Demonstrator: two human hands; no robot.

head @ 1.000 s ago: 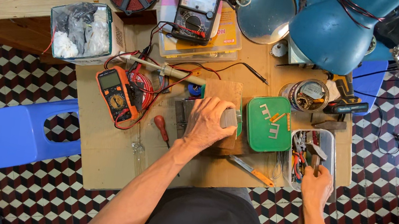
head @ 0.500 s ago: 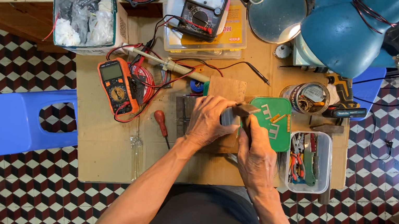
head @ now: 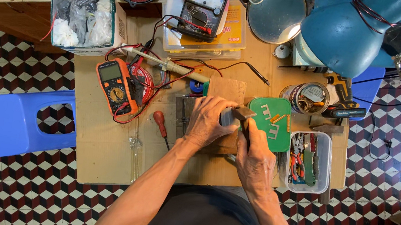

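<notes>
A: Where is the small grey block [head: 228, 115] sitting, and how is it lying?

B: On the wooden board [head: 227, 91] at mid-bench, long axis running left to right. The left hand [head: 208, 121] is curling over it, fingers wrapping its left end.

A: Right hand [head: 255, 160]?

B: Fingers are closing around a dark-handled tool [head: 243, 117], head pointing up-left, touching the block's right end, beside the green tray [head: 272, 123]

1 head view, straight down, fairly high over workbench [head: 98, 155].
</notes>
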